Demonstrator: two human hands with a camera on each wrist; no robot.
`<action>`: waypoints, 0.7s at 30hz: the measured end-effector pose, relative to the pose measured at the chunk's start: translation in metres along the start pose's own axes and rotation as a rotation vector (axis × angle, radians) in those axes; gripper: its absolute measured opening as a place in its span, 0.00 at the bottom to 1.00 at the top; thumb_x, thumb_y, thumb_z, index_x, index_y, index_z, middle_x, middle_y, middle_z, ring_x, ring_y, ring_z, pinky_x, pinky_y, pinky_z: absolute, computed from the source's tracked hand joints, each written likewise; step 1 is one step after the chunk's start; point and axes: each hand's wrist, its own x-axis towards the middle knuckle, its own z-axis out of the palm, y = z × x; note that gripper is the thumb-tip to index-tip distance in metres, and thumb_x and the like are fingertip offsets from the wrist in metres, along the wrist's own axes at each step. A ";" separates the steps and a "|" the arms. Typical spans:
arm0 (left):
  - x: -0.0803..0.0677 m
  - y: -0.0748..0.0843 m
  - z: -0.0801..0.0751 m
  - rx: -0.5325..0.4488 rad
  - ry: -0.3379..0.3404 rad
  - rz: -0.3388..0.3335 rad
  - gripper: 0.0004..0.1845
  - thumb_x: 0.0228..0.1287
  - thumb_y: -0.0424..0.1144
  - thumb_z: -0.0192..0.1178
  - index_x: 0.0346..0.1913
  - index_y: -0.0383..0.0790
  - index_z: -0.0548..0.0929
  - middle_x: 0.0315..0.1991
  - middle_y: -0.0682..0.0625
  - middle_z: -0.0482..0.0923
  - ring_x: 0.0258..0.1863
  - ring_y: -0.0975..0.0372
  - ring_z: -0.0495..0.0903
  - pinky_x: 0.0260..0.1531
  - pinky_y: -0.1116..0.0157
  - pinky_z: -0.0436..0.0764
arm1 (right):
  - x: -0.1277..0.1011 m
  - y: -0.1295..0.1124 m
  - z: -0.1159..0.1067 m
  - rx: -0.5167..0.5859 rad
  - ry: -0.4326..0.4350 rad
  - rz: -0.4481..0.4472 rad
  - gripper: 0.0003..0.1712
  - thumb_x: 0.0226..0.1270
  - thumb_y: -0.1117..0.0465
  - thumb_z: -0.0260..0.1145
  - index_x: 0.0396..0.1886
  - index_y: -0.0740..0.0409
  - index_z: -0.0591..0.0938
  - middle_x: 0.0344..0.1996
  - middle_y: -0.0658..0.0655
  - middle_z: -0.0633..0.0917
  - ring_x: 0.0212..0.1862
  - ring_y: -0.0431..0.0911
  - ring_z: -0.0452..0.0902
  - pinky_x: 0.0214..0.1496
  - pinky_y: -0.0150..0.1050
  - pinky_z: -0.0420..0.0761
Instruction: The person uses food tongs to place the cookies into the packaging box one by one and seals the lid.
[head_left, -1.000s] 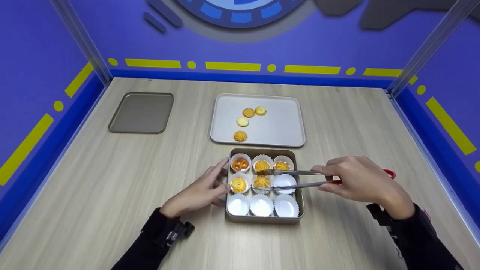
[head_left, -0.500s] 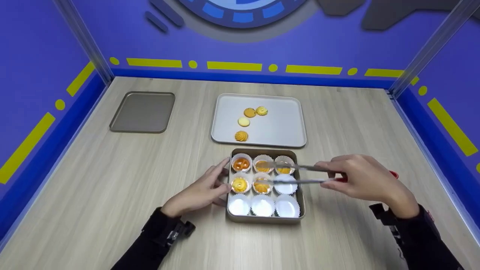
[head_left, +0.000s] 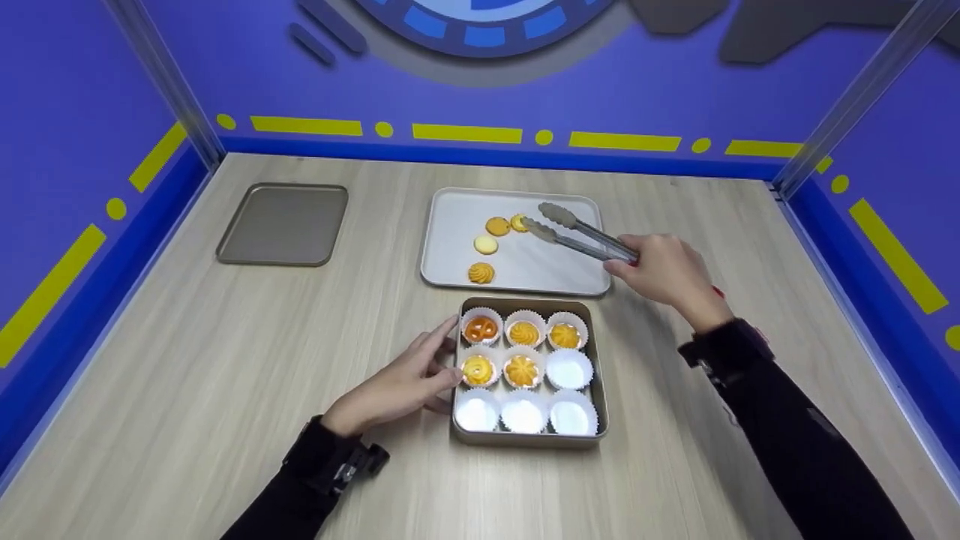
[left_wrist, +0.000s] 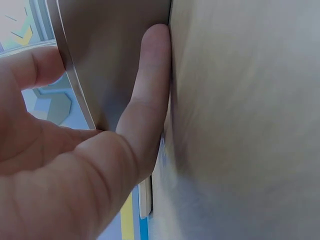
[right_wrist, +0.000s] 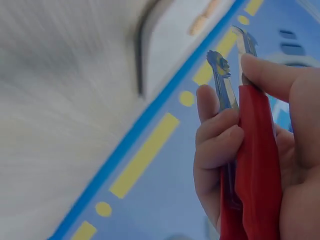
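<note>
My right hand (head_left: pixel 660 266) grips metal tongs (head_left: pixel 577 234) with red handles (right_wrist: pixel 252 165). The tong tips are spread over the white tray (head_left: pixel 577 281), just right of a swirl cookie (head_left: pixel 520 222). Three more cookies lie on that tray: a brown round one (head_left: pixel 496 225), a pale one (head_left: pixel 485 244) and a swirl (head_left: pixel 481 272). In front stands a square tin (head_left: pixel 525 442) of white paper cups, several holding cookies and several empty (head_left: pixel 568 369). My left hand (head_left: pixel 420 379) rests against the tin's left wall (left_wrist: pixel 115 60), a straight finger (left_wrist: pixel 150 100) pressed along it.
A flat brown tray (head_left: pixel 283 223) lies at the back left of the wooden table. Blue walls with yellow stripes close in the back and both sides. Bare wood (head_left: pixel 225 360) lies left of the tin and to its right.
My right hand has carried the tongs from over the tin's middle row back to the white tray, beside the swirl cookie. The left hand has stayed on the tin.
</note>
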 end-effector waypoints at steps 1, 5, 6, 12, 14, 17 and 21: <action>0.000 0.000 0.000 -0.003 -0.001 -0.002 0.49 0.75 0.45 0.61 0.88 0.48 0.43 0.69 0.43 0.66 0.55 0.56 0.75 0.56 0.58 0.82 | 0.007 0.000 0.004 0.002 -0.016 0.017 0.17 0.71 0.49 0.72 0.52 0.52 0.88 0.21 0.48 0.66 0.28 0.49 0.66 0.28 0.41 0.58; -0.001 -0.001 0.000 -0.076 -0.017 -0.016 0.49 0.75 0.43 0.60 0.88 0.50 0.43 0.71 0.42 0.64 0.56 0.54 0.75 0.55 0.58 0.87 | 0.024 -0.003 0.019 -0.004 -0.035 0.054 0.17 0.70 0.47 0.72 0.49 0.52 0.89 0.21 0.50 0.70 0.30 0.51 0.70 0.27 0.42 0.60; -0.001 -0.001 0.000 -0.090 -0.020 -0.019 0.49 0.75 0.43 0.60 0.88 0.50 0.43 0.71 0.42 0.64 0.56 0.54 0.75 0.54 0.59 0.88 | 0.027 -0.004 0.021 -0.008 -0.031 0.054 0.16 0.70 0.47 0.72 0.47 0.52 0.89 0.21 0.50 0.71 0.30 0.52 0.70 0.27 0.42 0.61; 0.000 0.000 0.001 -0.121 -0.027 -0.020 0.48 0.76 0.43 0.61 0.88 0.52 0.43 0.72 0.40 0.62 0.55 0.53 0.76 0.49 0.59 0.91 | 0.031 -0.010 0.027 -0.041 -0.002 0.034 0.14 0.69 0.48 0.72 0.44 0.53 0.89 0.22 0.53 0.76 0.31 0.54 0.73 0.27 0.44 0.65; 0.000 0.000 0.000 -0.112 -0.023 -0.021 0.48 0.75 0.42 0.60 0.88 0.51 0.43 0.72 0.41 0.63 0.55 0.53 0.76 0.50 0.59 0.90 | 0.031 -0.012 0.027 -0.048 0.001 0.033 0.14 0.69 0.49 0.72 0.44 0.52 0.89 0.24 0.54 0.78 0.32 0.55 0.74 0.27 0.45 0.67; 0.000 -0.001 0.000 -0.090 -0.016 -0.019 0.49 0.74 0.42 0.60 0.88 0.50 0.43 0.71 0.42 0.64 0.55 0.53 0.74 0.54 0.58 0.88 | 0.032 -0.015 0.028 -0.055 0.002 0.033 0.13 0.70 0.49 0.71 0.45 0.51 0.90 0.26 0.56 0.81 0.33 0.55 0.75 0.28 0.47 0.69; 0.000 -0.002 0.000 -0.060 -0.013 -0.008 0.49 0.74 0.43 0.61 0.88 0.49 0.43 0.70 0.42 0.65 0.55 0.54 0.74 0.58 0.57 0.84 | 0.033 -0.017 0.029 -0.075 0.012 0.024 0.11 0.70 0.50 0.70 0.42 0.51 0.90 0.28 0.59 0.82 0.32 0.57 0.76 0.28 0.49 0.71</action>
